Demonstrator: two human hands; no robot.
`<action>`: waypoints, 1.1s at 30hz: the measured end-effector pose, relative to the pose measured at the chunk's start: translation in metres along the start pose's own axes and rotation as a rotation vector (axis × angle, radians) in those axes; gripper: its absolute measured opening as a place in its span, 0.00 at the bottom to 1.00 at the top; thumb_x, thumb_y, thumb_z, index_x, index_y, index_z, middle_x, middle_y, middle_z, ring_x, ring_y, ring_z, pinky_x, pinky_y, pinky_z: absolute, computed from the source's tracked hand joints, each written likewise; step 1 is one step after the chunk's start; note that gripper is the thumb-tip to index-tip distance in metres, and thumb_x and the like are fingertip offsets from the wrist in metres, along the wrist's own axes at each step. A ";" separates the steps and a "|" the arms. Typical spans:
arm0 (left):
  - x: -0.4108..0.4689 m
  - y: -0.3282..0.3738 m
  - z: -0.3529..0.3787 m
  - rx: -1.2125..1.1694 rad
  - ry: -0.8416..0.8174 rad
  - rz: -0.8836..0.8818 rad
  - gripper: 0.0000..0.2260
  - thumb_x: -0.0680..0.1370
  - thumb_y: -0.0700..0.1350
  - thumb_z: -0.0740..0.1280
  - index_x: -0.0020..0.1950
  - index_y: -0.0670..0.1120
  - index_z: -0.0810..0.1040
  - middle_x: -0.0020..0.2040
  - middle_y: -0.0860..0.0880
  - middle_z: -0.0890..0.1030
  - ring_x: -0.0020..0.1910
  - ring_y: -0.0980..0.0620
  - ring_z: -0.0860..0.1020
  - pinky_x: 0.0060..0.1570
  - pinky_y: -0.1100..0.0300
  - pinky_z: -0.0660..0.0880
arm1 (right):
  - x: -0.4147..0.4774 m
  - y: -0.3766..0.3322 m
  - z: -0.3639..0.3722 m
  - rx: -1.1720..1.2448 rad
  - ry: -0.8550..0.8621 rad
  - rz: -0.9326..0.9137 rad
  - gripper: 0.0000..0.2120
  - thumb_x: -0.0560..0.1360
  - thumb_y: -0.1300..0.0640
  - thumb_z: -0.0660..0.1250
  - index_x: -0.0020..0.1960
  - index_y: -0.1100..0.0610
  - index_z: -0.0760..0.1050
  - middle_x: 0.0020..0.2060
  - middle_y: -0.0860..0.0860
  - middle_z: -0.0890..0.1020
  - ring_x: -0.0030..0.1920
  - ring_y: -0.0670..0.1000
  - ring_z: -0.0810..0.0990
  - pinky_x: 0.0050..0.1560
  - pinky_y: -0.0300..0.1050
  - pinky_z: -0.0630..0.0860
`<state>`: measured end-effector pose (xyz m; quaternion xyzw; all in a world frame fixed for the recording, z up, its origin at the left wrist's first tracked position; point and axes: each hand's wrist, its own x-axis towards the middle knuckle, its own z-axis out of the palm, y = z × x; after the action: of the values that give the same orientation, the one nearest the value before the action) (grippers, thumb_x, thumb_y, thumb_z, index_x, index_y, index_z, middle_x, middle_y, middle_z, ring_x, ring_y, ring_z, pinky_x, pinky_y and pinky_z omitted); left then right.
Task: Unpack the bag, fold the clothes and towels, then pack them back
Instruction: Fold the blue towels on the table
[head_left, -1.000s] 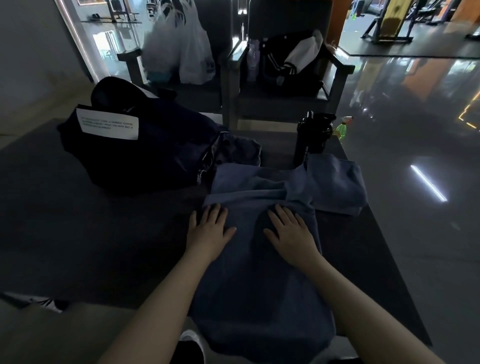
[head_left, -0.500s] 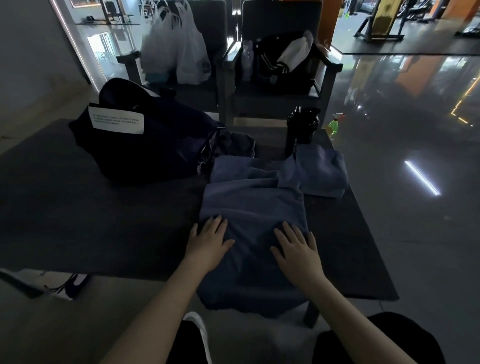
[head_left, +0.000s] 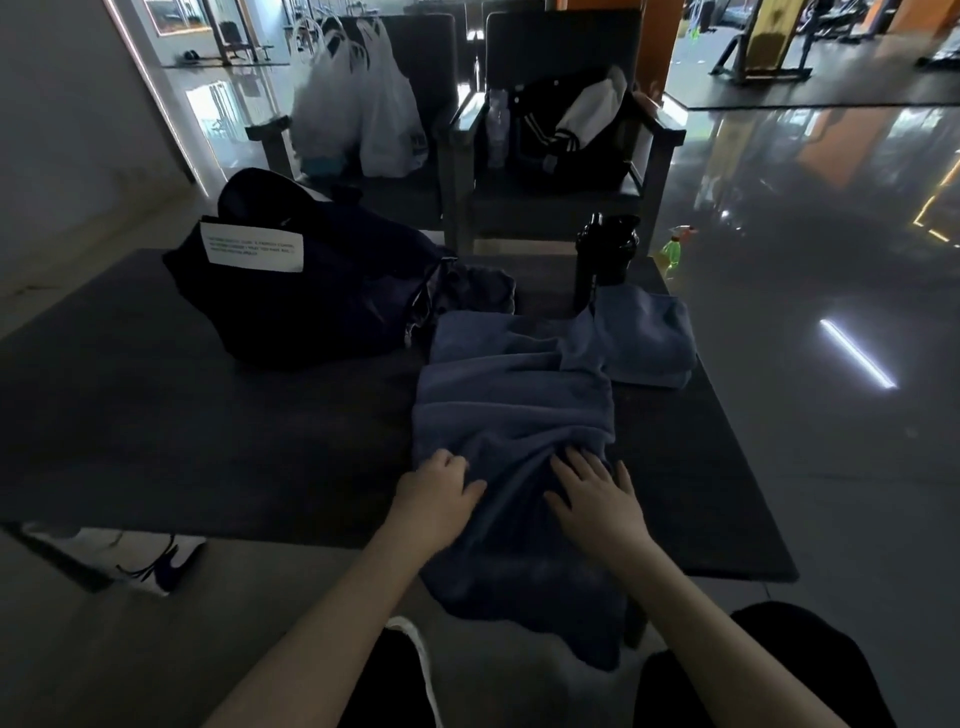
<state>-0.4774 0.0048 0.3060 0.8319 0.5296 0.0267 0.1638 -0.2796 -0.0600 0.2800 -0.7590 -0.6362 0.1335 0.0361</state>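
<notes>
A blue-grey towel (head_left: 511, 400) lies spread on the dark table (head_left: 208, 441), its near end hanging over the front edge. My left hand (head_left: 439, 488) lies on the towel's left edge, fingers curled into the cloth. My right hand (head_left: 597, 493) presses flat on the towel with fingers apart, and the cloth bunches in front of it. A folded blue towel (head_left: 647, 338) rests to the right rear. The dark bag (head_left: 311, 296) with a white label stands at the left rear, a dark garment (head_left: 480, 293) spilling from its opening.
A black bottle (head_left: 605, 254) stands behind the folded towel. Two dark chairs beyond the table hold white plastic bags (head_left: 358, 104) and a black jacket (head_left: 566, 135). A green spray bottle (head_left: 672, 249) stands on the glossy floor at the right. A shoe (head_left: 166, 566) lies under the table's left.
Both hands have slid toward me along the towel, from its middle to near the table's front edge. The cloth has bunched into wrinkles ahead of my right hand.
</notes>
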 end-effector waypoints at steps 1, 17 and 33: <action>-0.003 -0.005 0.001 0.018 -0.077 0.011 0.22 0.81 0.58 0.55 0.69 0.45 0.69 0.69 0.47 0.67 0.65 0.48 0.69 0.63 0.53 0.67 | 0.008 0.001 -0.002 -0.005 -0.006 -0.004 0.26 0.81 0.42 0.49 0.77 0.47 0.51 0.77 0.47 0.51 0.77 0.50 0.46 0.74 0.58 0.40; 0.053 -0.012 0.002 0.276 0.022 -0.070 0.24 0.81 0.58 0.54 0.74 0.48 0.62 0.73 0.45 0.60 0.71 0.45 0.59 0.68 0.47 0.59 | -0.031 0.012 -0.005 -0.047 0.087 -0.176 0.28 0.74 0.34 0.59 0.67 0.49 0.72 0.67 0.49 0.70 0.68 0.51 0.68 0.71 0.50 0.56; 0.000 -0.026 0.006 0.155 -0.155 0.027 0.32 0.80 0.62 0.55 0.77 0.45 0.55 0.78 0.48 0.53 0.76 0.50 0.55 0.73 0.49 0.51 | 0.011 0.003 -0.025 -0.044 0.402 0.058 0.08 0.78 0.63 0.59 0.52 0.59 0.75 0.50 0.56 0.78 0.47 0.56 0.78 0.44 0.47 0.71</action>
<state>-0.4993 0.0131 0.2928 0.8488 0.5044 -0.0764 0.1391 -0.2692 -0.0468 0.3013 -0.7889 -0.5969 -0.0339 0.1421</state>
